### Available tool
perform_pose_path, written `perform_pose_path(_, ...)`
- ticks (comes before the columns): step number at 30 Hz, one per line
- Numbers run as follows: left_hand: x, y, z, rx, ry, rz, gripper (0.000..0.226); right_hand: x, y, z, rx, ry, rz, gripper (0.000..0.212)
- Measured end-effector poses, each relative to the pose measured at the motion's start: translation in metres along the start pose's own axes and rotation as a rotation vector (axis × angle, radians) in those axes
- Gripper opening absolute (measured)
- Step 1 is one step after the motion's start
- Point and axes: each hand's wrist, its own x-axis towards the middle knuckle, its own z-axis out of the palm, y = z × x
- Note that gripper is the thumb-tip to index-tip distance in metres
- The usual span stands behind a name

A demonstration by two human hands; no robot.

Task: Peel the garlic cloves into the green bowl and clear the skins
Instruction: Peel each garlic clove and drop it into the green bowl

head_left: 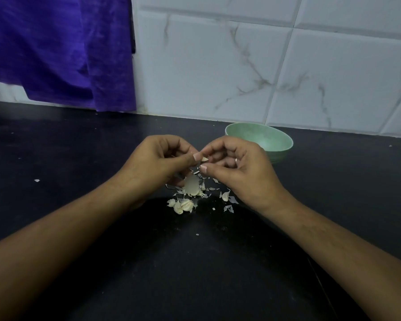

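Head view: both hands are up over the black countertop (79, 158) with fingers curled. The left hand (158, 158) and right hand (236, 167) pinch one small garlic clove (204, 159) at their meeting fingertips. Right beneath them, skins (228, 206) and loose cloves (183, 206) lie scattered. The green bowl (273, 137) sits just behind the right hand, near the tiled wall (218, 66).

You have two hands, left hand (158, 161) and right hand (239, 167), one green bowl (264, 137), one purple cloth (56, 54). One garlic clove (204, 159) sits pinched between them; the loose cloves (183, 206) and skin scraps (228, 208) below are too jumbled to count.
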Motion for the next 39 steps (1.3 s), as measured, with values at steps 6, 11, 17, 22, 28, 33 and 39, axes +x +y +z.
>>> perform_pose_path(6,-0.0005,0.0019,0.0004,-0.023,-0.022,-0.018,0.018,-0.0002,0.0002,-0.001,0.058,0.026,-0.012,0.01)
perform_pose_path(11,-0.0013,0.0018,0.0028,-0.018,-0.02,-0.019,0.011,0.0004,-0.0017,-0.0015,0.024,0.055,-0.001,0.011)
perform_pose_path(17,-0.0022,0.0023,0.0051,0.067,0.038,0.042,0.01,-0.0006,-0.0019,0.0011,-0.011,0.071,0.005,0.011)
perform_pose_path(22,-0.0035,0.0017,0.0072,0.088,0.105,0.078,0.011,-0.0013,-0.0032,0.0052,0.08,0.076,0.038,0.012)
perform_pose_path(28,-0.0031,0.0042,0.0076,0.128,0.118,0.103,0.014,-0.0007,-0.0045,0.0077,0.23,0.052,0.089,0.015)
perform_pose_path(33,-0.0044,0.0045,0.0055,0.266,0.129,0.162,0.012,-0.0001,-0.0062,0.0058,0.176,0.038,0.104,0.013)
perform_pose_path(39,-0.0048,0.0052,0.006,0.312,0.105,0.177,0.011,-0.0021,-0.0079,0.0069,0.351,0.054,0.223,0.015)
